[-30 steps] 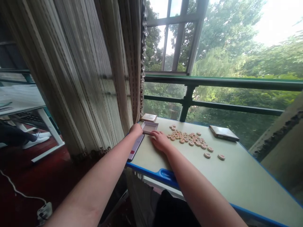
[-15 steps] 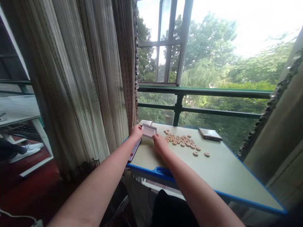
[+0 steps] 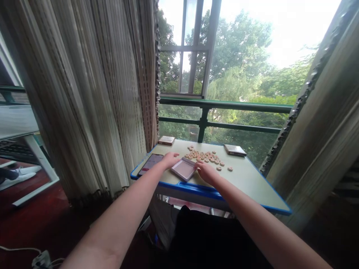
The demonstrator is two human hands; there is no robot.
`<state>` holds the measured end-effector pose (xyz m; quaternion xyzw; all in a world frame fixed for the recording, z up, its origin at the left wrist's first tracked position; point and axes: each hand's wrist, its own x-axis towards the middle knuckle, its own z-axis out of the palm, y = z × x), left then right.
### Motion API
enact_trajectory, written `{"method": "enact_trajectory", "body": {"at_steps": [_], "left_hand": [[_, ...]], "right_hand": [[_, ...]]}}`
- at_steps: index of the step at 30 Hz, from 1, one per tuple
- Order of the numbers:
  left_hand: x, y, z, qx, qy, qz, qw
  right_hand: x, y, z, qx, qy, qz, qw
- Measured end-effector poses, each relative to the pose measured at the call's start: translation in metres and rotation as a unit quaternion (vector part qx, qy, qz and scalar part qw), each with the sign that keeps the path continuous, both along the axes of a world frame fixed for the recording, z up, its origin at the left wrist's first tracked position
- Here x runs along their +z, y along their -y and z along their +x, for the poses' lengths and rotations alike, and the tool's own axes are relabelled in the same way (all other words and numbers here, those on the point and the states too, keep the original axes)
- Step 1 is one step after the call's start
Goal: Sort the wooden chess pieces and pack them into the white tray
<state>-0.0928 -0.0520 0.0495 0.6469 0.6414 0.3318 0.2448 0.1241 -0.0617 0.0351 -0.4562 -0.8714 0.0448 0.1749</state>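
Observation:
A shallow open box (image 3: 184, 169) lies at the front of the table, its inside facing up with nothing in it. My right hand (image 3: 206, 172) has its fingers closed on the box's right edge. Just off the box's left side, my left hand (image 3: 169, 160) is apart from it, fingers stretched toward the pieces and holding nothing. Many round wooden game pieces (image 3: 206, 160), like Chinese chess pieces, are scattered behind the box. Their markings are too small to read.
A phone (image 3: 151, 164) lies at the table's left edge. Flat boxes stand at the back left (image 3: 166, 140) and back right (image 3: 235, 150). The table (image 3: 252, 183) has a blue rim. Curtains (image 3: 112, 93) hang beside it, and a green railing (image 3: 238, 107) runs behind.
The shallow box has come down from a raised tilt onto the table, nearer me. My left hand has let go of it. My right hand stays at its edge. The view has shifted.

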Motion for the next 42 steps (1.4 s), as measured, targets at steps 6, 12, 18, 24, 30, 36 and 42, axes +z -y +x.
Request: {"method": "enact_trajectory", "body": {"at_steps": [6,12,18,24,30,36,42], "left_hand": [[-0.021,-0.008,0.034,-0.031,-0.003,-0.043,0.999],[-0.02,-0.023,0.038,-0.051,-0.004,-0.113,0.992],[-0.008,-0.038,0.031,-0.108,0.038,-0.19,0.975],[0.004,-0.06,0.033,-0.19,0.027,-0.303,0.934],[0.022,-0.08,0.063,-0.185,-0.089,-0.33,0.921],[0.01,-0.094,0.088,-0.123,-0.172,0.093,0.973],[-0.017,-0.086,0.088,-0.287,-0.129,0.056,0.948]], "right_hand": [[-0.007,-0.009,0.026,-0.016,-0.042,-0.008,0.999],[-0.008,-0.022,0.044,-0.032,-0.068,-0.015,0.997],[0.008,-0.04,0.066,-0.107,0.039,-0.019,0.993],[0.034,-0.053,0.085,-0.16,0.115,-0.067,0.978],[0.038,-0.05,0.095,-0.168,0.186,-0.133,0.959],[0.029,-0.064,0.083,-0.113,0.164,-0.141,0.97],[0.016,-0.076,0.083,-0.096,0.074,-0.077,0.99]]}}
